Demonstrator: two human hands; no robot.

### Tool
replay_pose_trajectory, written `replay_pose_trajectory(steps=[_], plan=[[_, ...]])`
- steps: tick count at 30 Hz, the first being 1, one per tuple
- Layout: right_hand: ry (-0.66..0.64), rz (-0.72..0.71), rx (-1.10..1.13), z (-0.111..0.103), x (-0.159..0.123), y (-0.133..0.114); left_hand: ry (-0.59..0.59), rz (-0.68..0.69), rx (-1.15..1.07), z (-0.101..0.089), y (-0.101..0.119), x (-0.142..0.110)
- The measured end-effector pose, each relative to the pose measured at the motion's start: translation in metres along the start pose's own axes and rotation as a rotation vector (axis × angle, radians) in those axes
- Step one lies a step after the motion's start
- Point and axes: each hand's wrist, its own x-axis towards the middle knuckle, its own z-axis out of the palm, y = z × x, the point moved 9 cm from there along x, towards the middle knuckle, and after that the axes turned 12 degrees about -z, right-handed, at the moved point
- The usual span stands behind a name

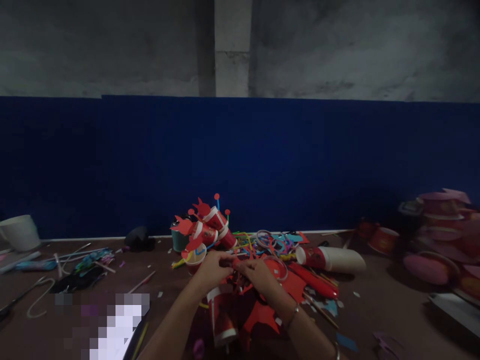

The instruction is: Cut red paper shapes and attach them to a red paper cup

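My left hand [214,272] and my right hand [258,275] meet at the middle of the table, fingertips pinched close together. A small red paper piece [237,264] shows between them, its shape partly hidden by my fingers. Just below lies a red-and-white paper cup [224,317], tilted towards me. Red paper cut-outs [262,316] with pointed edges spread beneath my right wrist. Behind my left hand, several paper cups [205,233] carry red paper claws and straws topped with red discs.
Pipe cleaners [249,242] in many colours lie behind my hands. A stack of paper cups [347,261] lies on its side to the right, near a red tool handle [318,284]. A white mug [20,232] stands far left. Blurred pink-and-red items [442,235] crowd the right.
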Motion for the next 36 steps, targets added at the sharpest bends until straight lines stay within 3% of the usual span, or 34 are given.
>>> replay_pose_trajectory(steps=[5,9,17,22,30,36], plan=[[0.132,-0.105,-0.055,-0.017,0.005,-0.007,0.121,0.03,0.107,-0.011,-0.004,0.005],[0.158,-0.127,-0.049,-0.023,0.008,-0.003,0.202,0.042,0.184,-0.019,-0.007,0.01],[0.212,-0.063,-0.042,-0.036,0.011,0.019,0.297,-0.026,0.434,-0.026,-0.026,0.015],[0.293,0.019,-0.03,-0.048,0.008,0.032,0.323,-0.068,0.599,-0.024,-0.02,0.002],[0.37,0.047,0.085,-0.056,0.007,0.041,0.207,-0.167,0.678,-0.015,-0.024,-0.008],[0.384,0.078,0.246,-0.053,0.004,0.038,0.135,-0.128,0.503,-0.003,-0.03,-0.005]])
